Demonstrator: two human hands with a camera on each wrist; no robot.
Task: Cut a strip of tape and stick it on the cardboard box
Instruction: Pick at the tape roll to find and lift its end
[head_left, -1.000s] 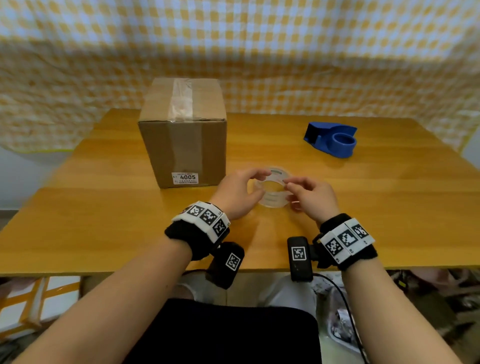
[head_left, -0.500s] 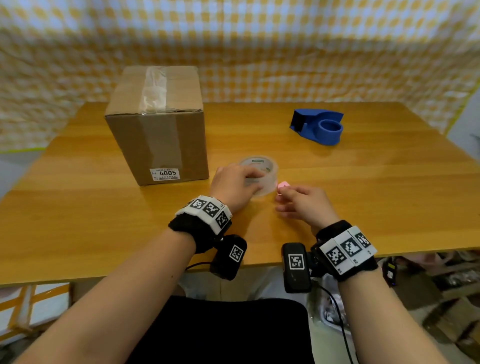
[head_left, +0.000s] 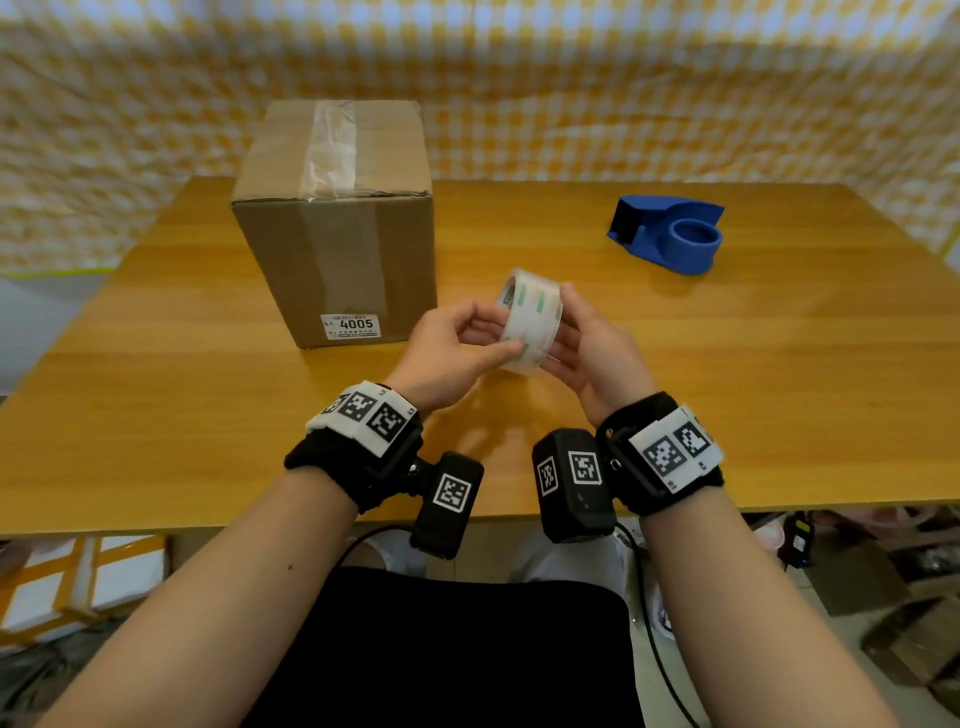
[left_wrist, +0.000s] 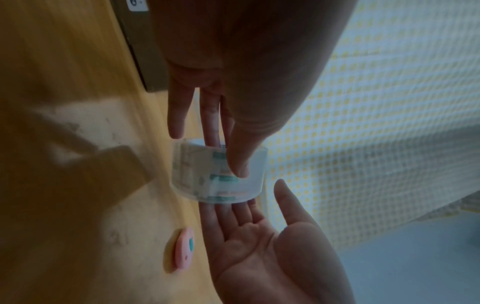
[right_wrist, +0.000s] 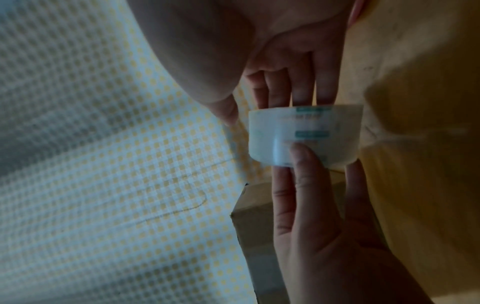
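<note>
The person has the roll of clear tape (head_left: 531, 326) lifted off the wooden table (head_left: 727, 374), held between both hands just in front of the cardboard box (head_left: 337, 228). The left hand (head_left: 447, 353) pinches it, thumb lying across the outer face and fingers behind; by my reading the thumb is feeling for the loose end. The right hand (head_left: 592, 358) is fairly flat, palm turned inward, with straight fingers propping the far side of the roll and the thumb resting near the top edge, which steadies the roll so that it can be turned. No strip looks peeled away yet. The blue tape dispenser (head_left: 667, 239) stands well apart toward the back right, with no roll on it. In the left wrist view a small pink disc-shaped object (left_wrist: 183, 252) lies on the table below the hands; I cannot tell what it is. The box already carries an old band of tape along its top seam.
</note>
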